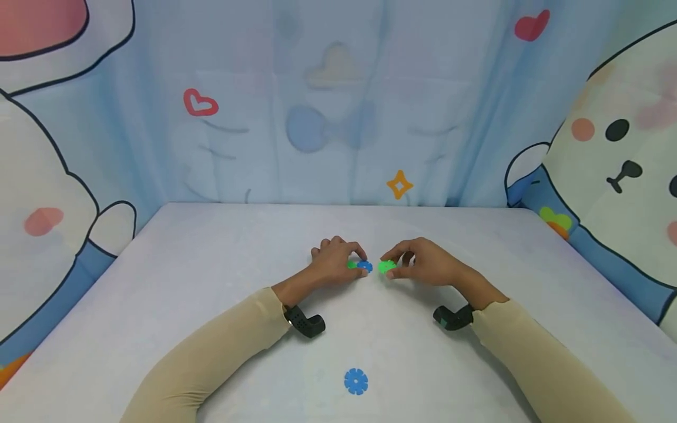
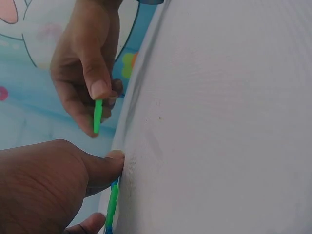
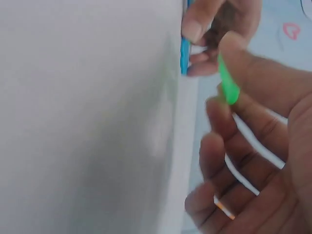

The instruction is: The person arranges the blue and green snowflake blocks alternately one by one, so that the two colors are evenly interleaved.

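Thumb and finger of my left hand (image 1: 337,262) pinch a blue notched disc (image 1: 365,267). A green disc (image 1: 351,265) adjoins it, partly hidden by that hand; the left wrist view shows this green piece (image 2: 112,204) edge-on with blue at both ends. Across a small gap, my right hand (image 1: 431,262) pinches a separate bright green disc (image 1: 386,267) between thumb and forefinger. Its other fingers are loosely bent in the right wrist view, where the green disc (image 3: 228,83) is tilted, apart from the blue one (image 3: 184,57).
A loose blue flower-shaped disc (image 1: 356,381) lies flat on the white-covered table (image 1: 254,235), toward the near edge between the forearms. Black bands (image 1: 307,323) circle both wrists. Behind the table hangs a blue cartoon-printed curtain (image 1: 338,164).
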The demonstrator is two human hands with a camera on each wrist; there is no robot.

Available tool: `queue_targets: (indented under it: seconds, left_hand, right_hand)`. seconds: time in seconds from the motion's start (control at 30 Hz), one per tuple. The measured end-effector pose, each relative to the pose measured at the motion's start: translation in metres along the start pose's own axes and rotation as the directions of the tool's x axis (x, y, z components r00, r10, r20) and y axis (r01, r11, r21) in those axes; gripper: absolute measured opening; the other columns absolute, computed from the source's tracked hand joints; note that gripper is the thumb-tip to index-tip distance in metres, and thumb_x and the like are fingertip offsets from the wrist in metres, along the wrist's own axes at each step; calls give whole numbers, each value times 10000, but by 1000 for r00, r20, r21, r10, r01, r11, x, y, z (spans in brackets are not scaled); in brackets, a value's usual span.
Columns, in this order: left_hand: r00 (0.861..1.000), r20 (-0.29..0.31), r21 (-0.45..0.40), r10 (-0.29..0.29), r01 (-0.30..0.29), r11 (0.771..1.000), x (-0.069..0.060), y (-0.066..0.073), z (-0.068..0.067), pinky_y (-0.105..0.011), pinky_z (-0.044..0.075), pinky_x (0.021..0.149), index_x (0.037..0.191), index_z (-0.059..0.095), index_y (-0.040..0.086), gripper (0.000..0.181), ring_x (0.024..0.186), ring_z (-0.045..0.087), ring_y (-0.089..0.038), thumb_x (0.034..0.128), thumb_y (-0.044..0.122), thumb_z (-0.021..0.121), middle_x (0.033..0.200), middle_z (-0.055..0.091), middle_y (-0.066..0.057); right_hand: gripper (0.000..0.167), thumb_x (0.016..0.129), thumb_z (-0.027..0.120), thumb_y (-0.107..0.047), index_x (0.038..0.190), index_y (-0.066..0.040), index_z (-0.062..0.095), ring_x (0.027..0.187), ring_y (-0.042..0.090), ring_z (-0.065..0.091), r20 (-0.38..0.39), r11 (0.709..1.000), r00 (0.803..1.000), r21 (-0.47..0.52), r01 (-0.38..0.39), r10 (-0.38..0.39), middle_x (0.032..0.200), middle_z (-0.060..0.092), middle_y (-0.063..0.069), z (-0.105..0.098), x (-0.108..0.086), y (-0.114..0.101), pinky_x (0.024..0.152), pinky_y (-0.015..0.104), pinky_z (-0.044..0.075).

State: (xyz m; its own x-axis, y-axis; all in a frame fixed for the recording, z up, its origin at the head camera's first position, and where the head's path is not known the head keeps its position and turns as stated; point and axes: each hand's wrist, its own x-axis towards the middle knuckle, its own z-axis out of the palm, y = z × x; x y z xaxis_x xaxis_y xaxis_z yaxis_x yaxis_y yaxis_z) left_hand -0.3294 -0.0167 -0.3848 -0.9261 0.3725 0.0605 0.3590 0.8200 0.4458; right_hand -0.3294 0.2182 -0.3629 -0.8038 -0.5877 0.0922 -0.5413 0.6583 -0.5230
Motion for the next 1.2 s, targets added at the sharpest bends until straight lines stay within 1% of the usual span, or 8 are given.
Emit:
queue_targets:
  seconds: [0.07,0.13,0.33,0.47,0.57,0.73,0.97,1.2]
  left_hand:
    - [1000,1,2,-3,3,1000,0,0,1,-502,350,931,1179,665,300,306,1204,449,-316,899,423,686,1293,531,-105]
    - [1000,1,2,-6,6,1000,0,1,1,-502,346,938,1180,663,304,302,1211,446,-313,903,422,683,1304,529,-100]
    - [1000,0,4,0,0,1000,-2,3,1,-506,335,951,1188,661,308,300,1212,442,-307,911,420,675,1317,526,-91]
    - [1000,-1,9,0,0,1000,-3,3,-1,-505,334,949,1184,662,308,298,1207,442,-306,908,419,678,1312,523,-91]
    - [1000,-2,10,-3,3,1000,-3,3,-2,-503,332,946,1182,662,308,298,1202,441,-304,905,419,681,1306,522,-91]
    - [1000,-1,8,-4,4,1000,-2,1,-2,-498,329,943,1186,659,307,306,1216,433,-308,904,425,679,1312,517,-95]
    - [1000,4,7,-2,2,1000,-2,0,-2,-497,327,944,1196,658,300,315,1229,426,-316,908,426,672,1316,515,-103]
    - [1000,4,7,-3,3,1000,-3,0,-2,-492,327,939,1195,658,301,311,1228,426,-315,908,422,671,1312,517,-105]
  right_hand:
    - [315,844,781,-278,1124,-141,737,767,138,591,-5,999,999,0,-40,40,955,711,-15,0,6,5,641,262,494]
    - [323,842,782,-282,1121,-126,738,752,131,588,4,997,997,-11,-78,78,953,710,1,2,11,9,630,255,487]
    - [365,830,792,-282,1127,-79,731,764,124,601,20,992,992,-27,-127,127,927,690,33,7,17,8,661,267,498]
    - [363,834,789,-268,1136,-77,730,730,128,570,16,991,992,-28,-128,129,895,673,32,8,17,4,629,271,479]
    - [370,845,778,-261,1156,-69,724,689,126,544,19,994,994,-26,-108,108,881,667,41,9,17,3,588,267,456]
    - [381,845,777,-258,1176,-77,722,655,125,526,20,993,993,-19,-115,115,882,671,48,10,19,2,559,260,436]
    - [395,843,778,-269,1192,-96,719,695,132,538,14,988,989,-25,-150,150,895,677,50,11,19,0,571,272,438]
    - [384,844,774,-264,1192,-112,721,706,134,549,8,987,988,-40,-155,155,910,680,55,12,18,-2,577,282,447]
